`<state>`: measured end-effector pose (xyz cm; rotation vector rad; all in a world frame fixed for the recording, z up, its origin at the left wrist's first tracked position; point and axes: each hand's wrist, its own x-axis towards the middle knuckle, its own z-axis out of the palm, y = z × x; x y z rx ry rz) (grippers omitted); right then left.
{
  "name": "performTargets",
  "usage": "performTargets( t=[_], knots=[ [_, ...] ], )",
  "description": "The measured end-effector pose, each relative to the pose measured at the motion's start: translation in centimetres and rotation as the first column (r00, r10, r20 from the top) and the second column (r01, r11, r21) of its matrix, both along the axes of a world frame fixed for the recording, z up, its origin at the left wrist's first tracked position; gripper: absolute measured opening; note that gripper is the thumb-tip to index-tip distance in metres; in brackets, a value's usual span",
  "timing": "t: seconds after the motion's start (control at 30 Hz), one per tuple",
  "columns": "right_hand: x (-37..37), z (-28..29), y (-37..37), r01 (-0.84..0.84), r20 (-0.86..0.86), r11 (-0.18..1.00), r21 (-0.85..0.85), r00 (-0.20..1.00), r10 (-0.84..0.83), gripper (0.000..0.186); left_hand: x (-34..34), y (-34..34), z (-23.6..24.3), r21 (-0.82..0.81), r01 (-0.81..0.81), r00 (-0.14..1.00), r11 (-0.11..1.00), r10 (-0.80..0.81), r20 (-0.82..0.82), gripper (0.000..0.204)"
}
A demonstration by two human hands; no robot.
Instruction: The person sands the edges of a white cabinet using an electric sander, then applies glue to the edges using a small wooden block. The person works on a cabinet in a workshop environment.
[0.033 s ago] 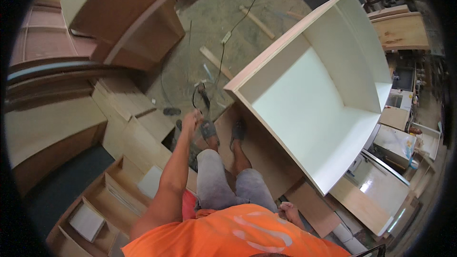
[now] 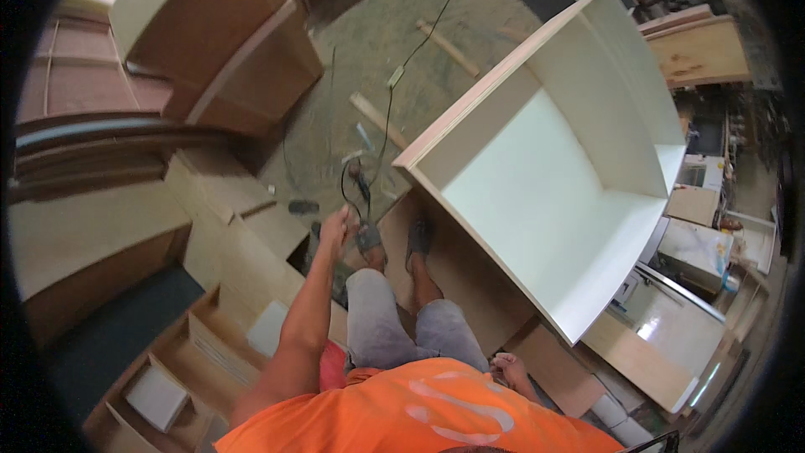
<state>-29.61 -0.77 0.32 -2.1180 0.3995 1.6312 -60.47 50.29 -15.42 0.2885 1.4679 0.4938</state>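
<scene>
My left hand [image 2: 340, 222], at centre in the head view, is closed on what looks like a black cord looping from a dark hand tool [image 2: 357, 174] beside my sandalled feet [image 2: 370, 241]. My right hand [image 2: 508, 367] is low by my right hip, fingers curled, their contents hard to make out. A large open box cabinet [image 2: 520, 195], white inside with pale wood edges, stands tilted to my right over a brown board [image 2: 465, 289]. The cord runs on to a small pale socket block [image 2: 395, 78] on the floor.
Wooden cabinets [image 2: 205, 17] stand at the back left, plywood panels [image 2: 214, 201] and a compartmented wooden case [image 2: 210, 340] at my left. Loose wood strips [image 2: 446, 49] lie on the concrete floor [image 2: 335, 92]. Stacked boards [image 2: 688, 54] and cluttered workshop items [image 2: 696, 247] line the right.
The view has shifted slightly, and my left hand sits a little lower in it. Both hands otherwise keep much the same pose.
</scene>
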Motion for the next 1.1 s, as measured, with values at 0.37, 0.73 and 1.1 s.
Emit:
performTargets(
  t=[0.37,0.73,1.1],
  knots=[
    [4.1,10.4,24.8,-0.480,0.487,0.706,0.521,0.846,0.216,0.023,2.6,-1.9,40.1,0.731,0.217,0.894,0.647,-0.432,0.117,0.032],
    [8.4,5.2,25.5,-0.875,0.613,0.444,0.194,0.462,0.641,0.034,-0.5,-7.3,69.9,0.892,-0.239,0.671,-0.383,-0.729,-0.133,0.035],
    [13.2,-0.6,19.7,-0.573,0.112,0.788,0.226,0.818,0.564,0.019,-6.0,-3.0,71.3,0.859,-0.135,0.876,-0.493,-0.464,-0.129,0.029]
  ],
)
